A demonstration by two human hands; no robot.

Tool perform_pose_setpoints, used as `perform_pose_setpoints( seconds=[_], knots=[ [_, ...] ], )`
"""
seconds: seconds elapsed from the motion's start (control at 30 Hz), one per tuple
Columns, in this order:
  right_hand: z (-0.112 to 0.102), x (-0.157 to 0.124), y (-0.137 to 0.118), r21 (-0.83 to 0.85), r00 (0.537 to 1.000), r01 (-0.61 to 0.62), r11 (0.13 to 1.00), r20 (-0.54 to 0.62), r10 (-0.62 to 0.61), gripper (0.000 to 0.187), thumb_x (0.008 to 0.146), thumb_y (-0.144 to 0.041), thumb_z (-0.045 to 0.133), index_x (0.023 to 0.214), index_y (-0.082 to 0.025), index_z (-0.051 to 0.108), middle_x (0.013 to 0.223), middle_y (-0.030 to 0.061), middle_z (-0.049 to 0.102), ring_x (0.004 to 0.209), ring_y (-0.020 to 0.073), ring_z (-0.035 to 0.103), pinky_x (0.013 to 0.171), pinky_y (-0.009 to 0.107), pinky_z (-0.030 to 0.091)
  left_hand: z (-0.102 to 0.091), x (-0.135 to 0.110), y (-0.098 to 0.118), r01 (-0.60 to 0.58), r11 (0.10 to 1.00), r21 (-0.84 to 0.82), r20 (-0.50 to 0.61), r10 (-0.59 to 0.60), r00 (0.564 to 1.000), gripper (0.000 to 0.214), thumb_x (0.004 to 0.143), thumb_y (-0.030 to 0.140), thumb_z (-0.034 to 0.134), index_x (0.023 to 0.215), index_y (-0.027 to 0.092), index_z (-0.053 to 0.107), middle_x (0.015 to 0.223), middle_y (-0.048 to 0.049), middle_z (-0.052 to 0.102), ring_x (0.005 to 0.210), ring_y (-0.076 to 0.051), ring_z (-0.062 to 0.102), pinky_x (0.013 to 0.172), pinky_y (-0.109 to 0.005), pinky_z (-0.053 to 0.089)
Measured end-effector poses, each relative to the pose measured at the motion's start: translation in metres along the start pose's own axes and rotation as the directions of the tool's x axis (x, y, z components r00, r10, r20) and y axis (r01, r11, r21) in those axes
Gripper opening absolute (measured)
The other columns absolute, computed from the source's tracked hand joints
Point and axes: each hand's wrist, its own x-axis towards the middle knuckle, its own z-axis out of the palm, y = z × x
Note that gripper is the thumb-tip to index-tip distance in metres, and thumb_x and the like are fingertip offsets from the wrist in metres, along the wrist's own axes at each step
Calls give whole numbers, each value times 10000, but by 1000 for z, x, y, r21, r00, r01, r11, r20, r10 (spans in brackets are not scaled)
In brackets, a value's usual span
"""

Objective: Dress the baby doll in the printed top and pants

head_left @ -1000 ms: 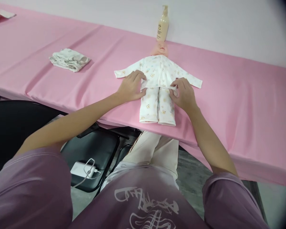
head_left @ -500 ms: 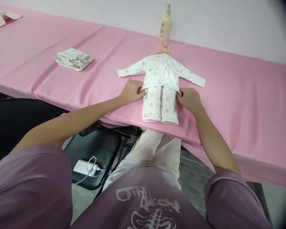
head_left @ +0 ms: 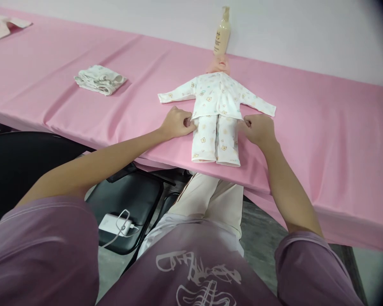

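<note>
A small white baby shirt with bear prints lies front up, its sleeves spread to both sides. Its hem overlaps the top of matching baby pants, whose two legs point toward me. A blurred pinkish, doll-like head shows above the collar. My left hand pinches the left corner of the shirt's hem, the thumb against the pants. On the other side my right hand is closed on the right corner of the hem, fingers curled in.
The clothes lie on a pink-covered table. A pump bottle stands behind them by the wall. To the left are a folded printed cloth and a pale cloth. A white power bank with a cable rests on a black chair.
My right hand has shifted slightly to the right and up, drawing the hem's right corner outward. My left hand stays almost in place.
</note>
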Motion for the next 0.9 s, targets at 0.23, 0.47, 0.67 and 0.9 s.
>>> perform_pose_setpoints(
  seconds=[0.23,0.47,0.67,0.9],
  knots=[
    [10,1,-1,117,985,77,990,-162,-58,545,1214,-451,454,736,-262,273,659,39,384,663,215,339,733,426,248,2,-2,-6,-55,998,-14,-10,55,998,575,1106,591,556,659,278,375,544,-14,479,535,-204,398,860,-529,478],
    [17,3,-1,61,999,-45,997,-1,45,507,1171,-352,561,746,-258,301,674,50,445,691,231,369,744,421,275,6,0,-8,40,999,-19,-7,-40,999,681,1236,695,407,700,277,366,572,-13,480,536,-209,398,801,-499,432],
    [13,1,4,31,974,43,999,221,-48,371,1039,-266,634,768,-267,381,812,110,660,742,263,501,746,422,321,5,4,-5,26,998,-51,104,-21,994,420,1046,504,632,738,259,486,644,-14,614,617,-224,551,877,-489,485],
    [1,-2,2,72,960,24,997,278,-43,245,1009,-337,717,955,-282,484,957,94,756,776,280,594,744,402,371,-1,4,2,44,997,-57,146,-35,989,249,890,397,728,766,243,576,700,-13,708,674,-240,669,891,-453,501]
  ],
)
